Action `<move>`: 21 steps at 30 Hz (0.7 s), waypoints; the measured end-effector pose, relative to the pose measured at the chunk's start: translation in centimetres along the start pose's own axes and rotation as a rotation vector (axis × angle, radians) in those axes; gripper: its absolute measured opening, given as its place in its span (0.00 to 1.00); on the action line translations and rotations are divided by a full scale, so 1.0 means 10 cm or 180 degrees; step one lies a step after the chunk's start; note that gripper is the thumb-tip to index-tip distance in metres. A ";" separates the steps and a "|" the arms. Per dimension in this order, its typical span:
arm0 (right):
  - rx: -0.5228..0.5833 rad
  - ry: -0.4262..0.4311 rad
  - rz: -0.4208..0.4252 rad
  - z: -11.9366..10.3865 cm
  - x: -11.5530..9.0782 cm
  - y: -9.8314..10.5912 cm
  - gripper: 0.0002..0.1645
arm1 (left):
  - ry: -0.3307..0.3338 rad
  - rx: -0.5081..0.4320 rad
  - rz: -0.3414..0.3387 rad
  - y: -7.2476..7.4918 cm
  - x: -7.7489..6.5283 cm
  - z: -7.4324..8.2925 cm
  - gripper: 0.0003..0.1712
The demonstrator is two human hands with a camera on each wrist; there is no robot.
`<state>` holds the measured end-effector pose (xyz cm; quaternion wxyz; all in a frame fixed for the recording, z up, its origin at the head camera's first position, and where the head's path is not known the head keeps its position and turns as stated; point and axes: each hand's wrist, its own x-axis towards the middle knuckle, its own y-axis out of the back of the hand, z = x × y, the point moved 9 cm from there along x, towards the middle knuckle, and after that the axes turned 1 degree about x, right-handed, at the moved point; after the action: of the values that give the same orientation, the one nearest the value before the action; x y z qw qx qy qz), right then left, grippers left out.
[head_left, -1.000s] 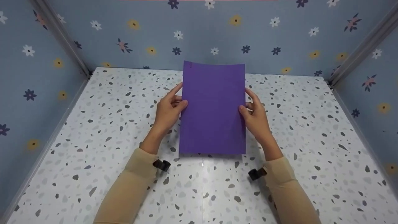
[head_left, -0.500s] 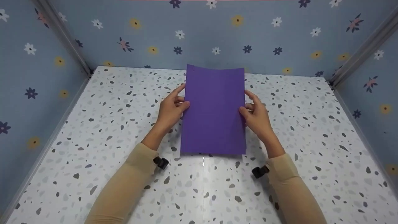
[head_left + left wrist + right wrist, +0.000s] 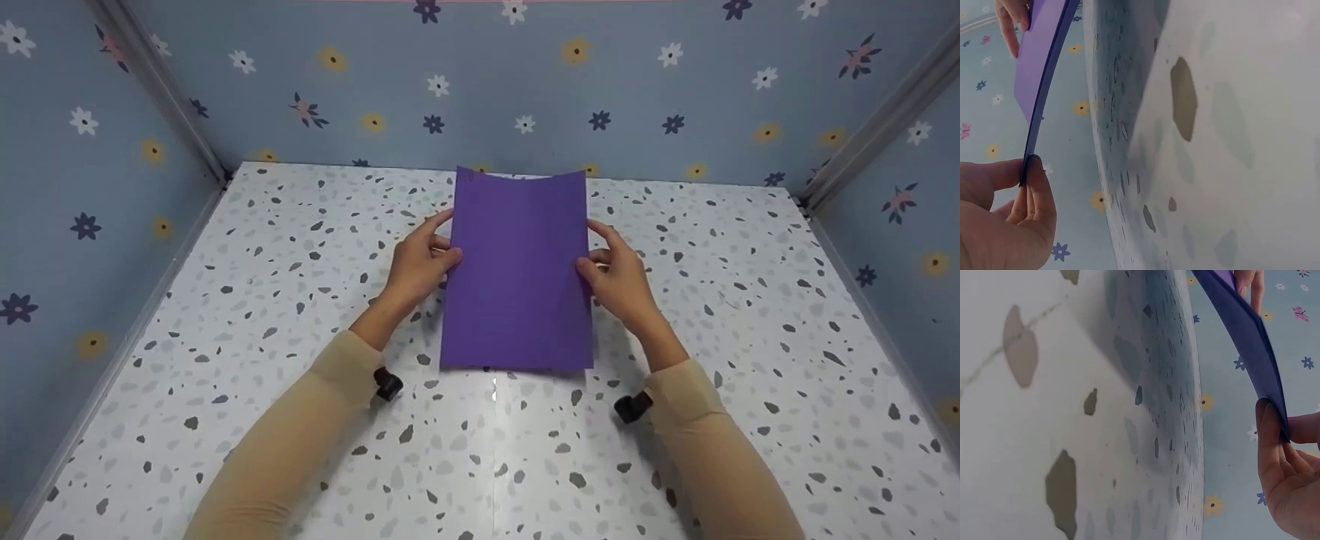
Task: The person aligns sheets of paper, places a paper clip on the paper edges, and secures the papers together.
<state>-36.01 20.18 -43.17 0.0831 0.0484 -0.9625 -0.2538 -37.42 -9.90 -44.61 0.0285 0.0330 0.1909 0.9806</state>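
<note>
A purple sheet of paper or thin card [image 3: 517, 277] is held up over the table, bowed slightly between both hands. Its top edge dips in the middle. My left hand [image 3: 420, 262] pinches the left edge, thumb on the near face and fingers behind. On the opposite edge my right hand [image 3: 622, 281] pinches it the same way. A small loop, like a paper clip [image 3: 471, 177], shows at the top left corner. Seen edge-on in the left wrist view, the purple sheet [image 3: 1044, 73] looks thin; I cannot tell whether it is one layer or several.
Beneath lies a white speckled tabletop [image 3: 495, 450]. Blue flowered panels, including the back wall [image 3: 480, 82], stand along the back and both sides. Small black wrist cameras [image 3: 388, 384] sit on both sleeves.
The top edge of the purple sheet has tilted lower and away, and its bow has deepened. My left hand has shifted slightly right, bringing the hands a little closer together. Both grips stay the same.
</note>
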 end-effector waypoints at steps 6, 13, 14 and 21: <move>-0.0071 -0.0054 -0.0095 0.03 0.03 -0.03 0.37 | 0.0095 0.0135 -0.0085 -0.05 0.05 -0.09 0.39; -0.0146 -0.0098 -0.0181 0.07 0.08 -0.07 0.38 | 0.0231 0.0190 -0.0234 -0.10 0.09 -0.13 0.39; -0.0146 -0.0109 -0.0192 0.08 0.09 -0.07 0.38 | 0.0241 0.0189 -0.0245 -0.10 0.10 -0.13 0.39; -0.0250 -0.0238 -0.0272 0.13 0.13 -0.10 0.38 | 0.0321 0.0252 -0.0348 -0.14 0.15 -0.18 0.40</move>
<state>-37.46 19.75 -44.66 0.0381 0.0767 -0.9512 -0.2964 -39.01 -9.24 -46.74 0.0710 -0.0258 0.2323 0.9697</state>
